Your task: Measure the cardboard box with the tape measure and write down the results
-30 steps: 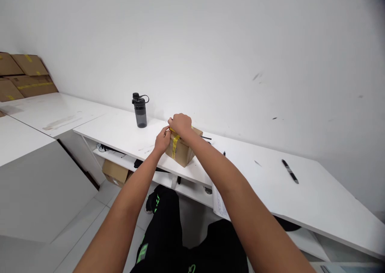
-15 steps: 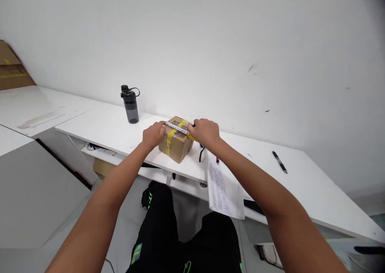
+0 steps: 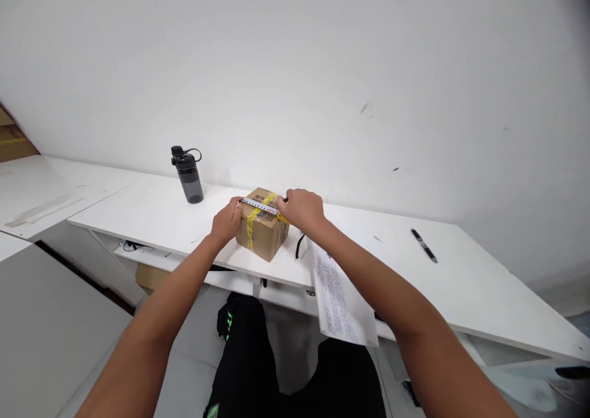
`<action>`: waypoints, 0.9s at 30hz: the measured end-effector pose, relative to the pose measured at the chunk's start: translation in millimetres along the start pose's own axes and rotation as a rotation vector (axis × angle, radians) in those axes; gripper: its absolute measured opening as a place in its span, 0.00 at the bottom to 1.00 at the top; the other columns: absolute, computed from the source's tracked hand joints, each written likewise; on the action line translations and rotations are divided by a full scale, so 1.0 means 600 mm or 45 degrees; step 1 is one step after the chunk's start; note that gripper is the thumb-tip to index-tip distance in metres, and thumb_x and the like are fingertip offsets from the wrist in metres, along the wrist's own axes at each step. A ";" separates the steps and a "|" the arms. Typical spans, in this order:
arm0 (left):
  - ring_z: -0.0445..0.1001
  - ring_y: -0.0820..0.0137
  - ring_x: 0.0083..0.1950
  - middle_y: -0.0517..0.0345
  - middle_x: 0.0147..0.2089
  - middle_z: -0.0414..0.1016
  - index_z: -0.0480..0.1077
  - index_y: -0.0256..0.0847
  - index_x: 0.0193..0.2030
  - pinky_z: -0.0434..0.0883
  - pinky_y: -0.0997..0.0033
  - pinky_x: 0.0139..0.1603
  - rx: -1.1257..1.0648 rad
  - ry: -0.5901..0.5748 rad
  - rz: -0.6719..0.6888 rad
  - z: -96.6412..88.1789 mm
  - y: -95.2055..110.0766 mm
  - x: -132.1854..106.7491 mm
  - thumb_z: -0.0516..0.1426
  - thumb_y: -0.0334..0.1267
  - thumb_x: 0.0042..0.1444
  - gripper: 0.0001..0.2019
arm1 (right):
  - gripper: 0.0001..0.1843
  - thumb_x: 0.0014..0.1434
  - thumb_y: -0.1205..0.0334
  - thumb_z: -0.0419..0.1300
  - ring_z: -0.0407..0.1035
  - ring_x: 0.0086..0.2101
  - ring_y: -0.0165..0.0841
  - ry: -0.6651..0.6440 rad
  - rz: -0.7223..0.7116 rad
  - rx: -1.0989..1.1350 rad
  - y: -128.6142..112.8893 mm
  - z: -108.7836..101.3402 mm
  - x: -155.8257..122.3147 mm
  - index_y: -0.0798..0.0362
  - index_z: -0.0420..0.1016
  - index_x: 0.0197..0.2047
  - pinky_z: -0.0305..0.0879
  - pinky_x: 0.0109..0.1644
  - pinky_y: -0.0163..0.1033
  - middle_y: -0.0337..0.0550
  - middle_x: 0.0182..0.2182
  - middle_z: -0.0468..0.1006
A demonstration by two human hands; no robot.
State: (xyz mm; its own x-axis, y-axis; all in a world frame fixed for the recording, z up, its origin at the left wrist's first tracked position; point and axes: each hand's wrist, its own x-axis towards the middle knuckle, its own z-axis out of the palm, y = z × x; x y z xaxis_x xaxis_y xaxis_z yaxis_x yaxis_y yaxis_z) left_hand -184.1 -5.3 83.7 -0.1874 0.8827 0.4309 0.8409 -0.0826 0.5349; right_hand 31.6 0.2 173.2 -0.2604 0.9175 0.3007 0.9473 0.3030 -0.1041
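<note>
A small cardboard box (image 3: 262,233) with yellow tape bands stands near the front edge of the white desk (image 3: 157,212). A measuring tape blade (image 3: 258,205) is stretched across the box's top. My left hand (image 3: 225,221) is closed at the box's left edge, pinching the tape's end. My right hand (image 3: 303,211) is closed at the box's right edge around the yellow tape measure case, which is mostly hidden in my fingers.
A dark water bottle (image 3: 188,175) stands to the left by the wall. A printed paper sheet (image 3: 338,301) hangs over the desk's front edge. A black pen (image 3: 424,245) lies to the right. Cardboard boxes (image 3: 11,141) sit at the far left.
A second ago both hands were bunched on the box's top corner. Since then my right hand has drawn the tape across the box to its right edge, and the view has shifted right.
</note>
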 end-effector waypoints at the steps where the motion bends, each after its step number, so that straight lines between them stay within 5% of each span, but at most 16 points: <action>1: 0.75 0.56 0.49 0.52 0.49 0.78 0.65 0.47 0.61 0.67 0.61 0.45 -0.004 0.008 -0.004 0.000 0.001 0.000 0.39 0.47 0.67 0.23 | 0.22 0.67 0.52 0.47 0.75 0.40 0.39 -0.002 0.004 0.006 0.001 0.000 -0.001 0.55 0.79 0.44 0.64 0.38 0.37 0.53 0.39 0.80; 8: 0.75 0.56 0.49 0.53 0.51 0.77 0.65 0.48 0.61 0.68 0.61 0.45 -0.015 0.038 -0.016 -0.002 0.006 -0.002 0.38 0.46 0.67 0.23 | 0.23 0.66 0.51 0.47 0.75 0.39 0.40 0.052 -0.033 0.056 -0.003 0.002 0.022 0.55 0.79 0.41 0.64 0.37 0.38 0.52 0.37 0.81; 19: 0.74 0.54 0.53 0.49 0.54 0.75 0.56 0.46 0.67 0.68 0.56 0.49 -0.132 0.030 -0.079 0.002 0.006 -0.009 0.37 0.48 0.67 0.25 | 0.22 0.66 0.53 0.48 0.76 0.42 0.41 0.099 -0.087 0.295 -0.123 0.045 0.109 0.57 0.79 0.45 0.66 0.42 0.38 0.55 0.41 0.81; 27: 0.74 0.57 0.52 0.47 0.53 0.74 0.52 0.43 0.69 0.67 0.57 0.52 -0.433 0.076 -0.107 0.018 -0.006 -0.005 0.43 0.47 0.66 0.26 | 0.22 0.68 0.52 0.48 0.73 0.44 0.40 0.204 -0.131 0.318 -0.140 0.057 0.104 0.58 0.77 0.46 0.65 0.45 0.40 0.55 0.43 0.79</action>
State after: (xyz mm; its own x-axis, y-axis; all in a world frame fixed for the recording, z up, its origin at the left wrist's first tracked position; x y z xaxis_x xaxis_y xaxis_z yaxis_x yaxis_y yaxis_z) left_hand -181.2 -2.6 73.0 -0.2867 0.8652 0.4113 0.6058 -0.1688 0.7775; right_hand -70.7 40.9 168.4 -0.3008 0.8324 0.4654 0.8371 0.4643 -0.2894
